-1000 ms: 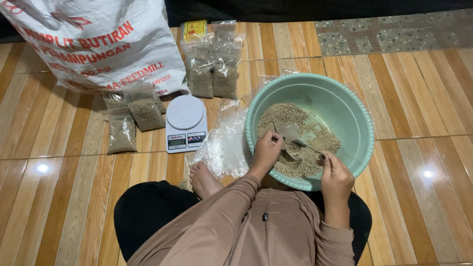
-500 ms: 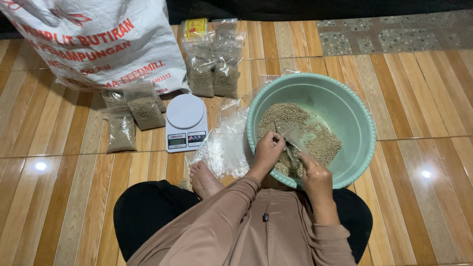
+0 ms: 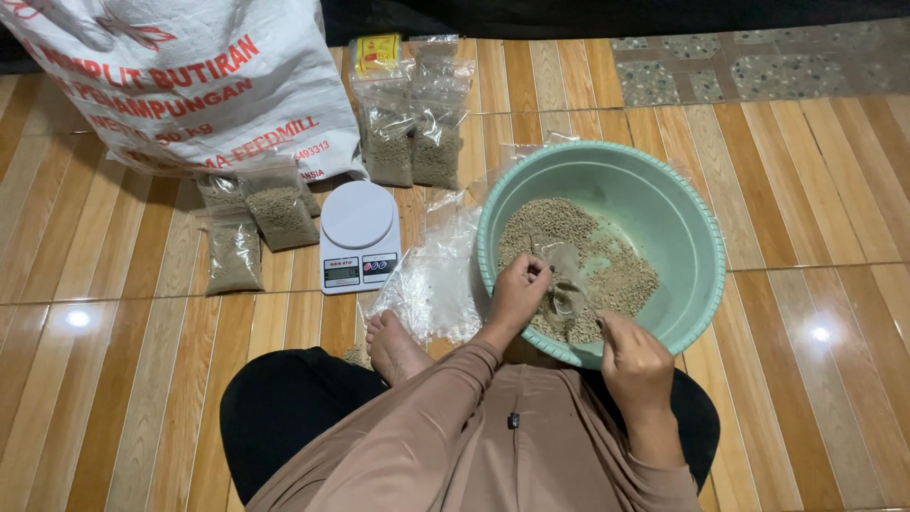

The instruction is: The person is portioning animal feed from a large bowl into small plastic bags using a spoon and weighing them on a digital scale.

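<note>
Ideally, the clear bag (image 3: 561, 275), pinched open by the left hand (image 3: 517, 294) over the pellets (image 3: 607, 261) near the basin's (image 3: 697, 237) near rim, is kept upright while the scoop (image 3: 580, 301), gripped in the closed right hand (image 3: 637, 365), is tipped slowly.

Both hands forward, close together
Left hand (image 3: 517, 289) curled, fingers pinched; right hand (image 3: 637, 358) fisted, knuckles up; sleeves to wrists
</note>
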